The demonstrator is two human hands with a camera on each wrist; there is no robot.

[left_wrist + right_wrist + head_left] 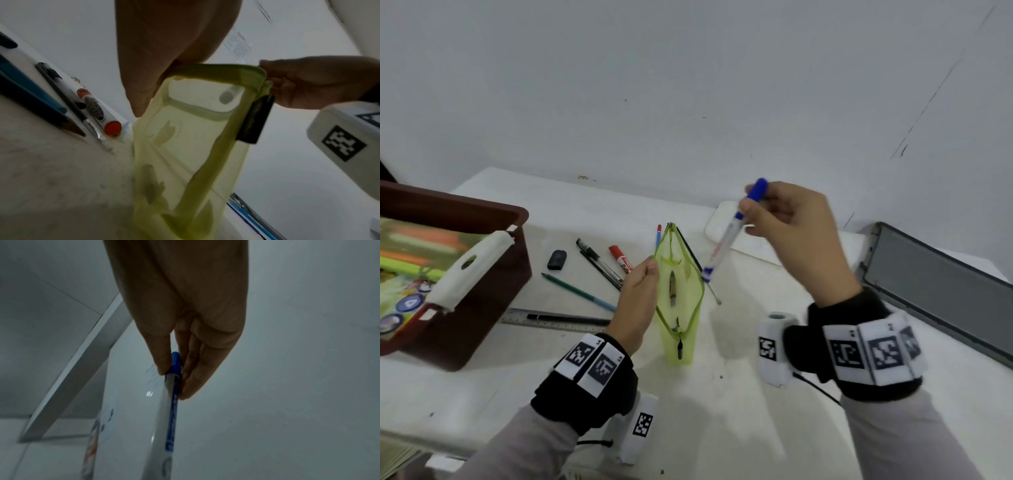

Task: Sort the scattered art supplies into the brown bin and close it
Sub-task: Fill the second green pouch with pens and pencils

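Observation:
A translucent green zip pouch (681,301) stands upright on the white table with its mouth unzipped. My left hand (650,270) pinches its left rim and holds it wide; the left wrist view shows the pouch (191,146) from below. My right hand (748,202) pinches the blue cap end of a white marker (726,240), tilted with its lower end at the pouch's right rim. The right wrist view shows fingertips (164,366) on that marker (166,415). The brown bin (493,308) stands open at the left with colourful items inside.
Left of the pouch lie a red marker (621,258), black pens (599,263), a green pencil (578,291), a small black block (557,259) and a steel ruler (530,317). A grey metal panel (935,284) lies at the right; a white flat object (719,222) lies behind.

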